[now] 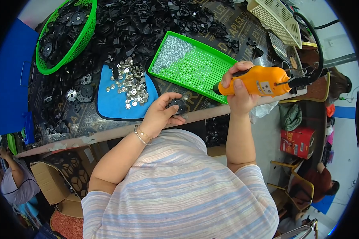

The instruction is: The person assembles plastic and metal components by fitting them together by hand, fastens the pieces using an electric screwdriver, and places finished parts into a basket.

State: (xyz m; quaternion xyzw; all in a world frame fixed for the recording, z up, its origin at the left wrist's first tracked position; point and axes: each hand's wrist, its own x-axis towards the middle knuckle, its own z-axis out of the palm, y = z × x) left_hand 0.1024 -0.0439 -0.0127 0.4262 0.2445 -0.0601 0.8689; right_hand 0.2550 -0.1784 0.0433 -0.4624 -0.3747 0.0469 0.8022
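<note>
Round black plastic disc-shaped part (178, 105) is sitting in the person's left hand (160, 113), just above the near edge of the dark, letter-printed tabletop (192, 100). The left hand is pinching it, with the thumb lying across its face and the fingers curling about its rim. The right hand (240, 92) is grasping an orange, thick-bodied corded power screwdriver (263, 81), whose narrow front end is pointing left over a green perforated plastic tray (216, 67). Small silver screws (172, 52) are heaping up in the tray's left part. Left of the tray, small round silver metal pieces (136, 91) are lying on a blue mat (109, 108), and jumbled black plastic parts (135, 28) are spreading behind.
</note>
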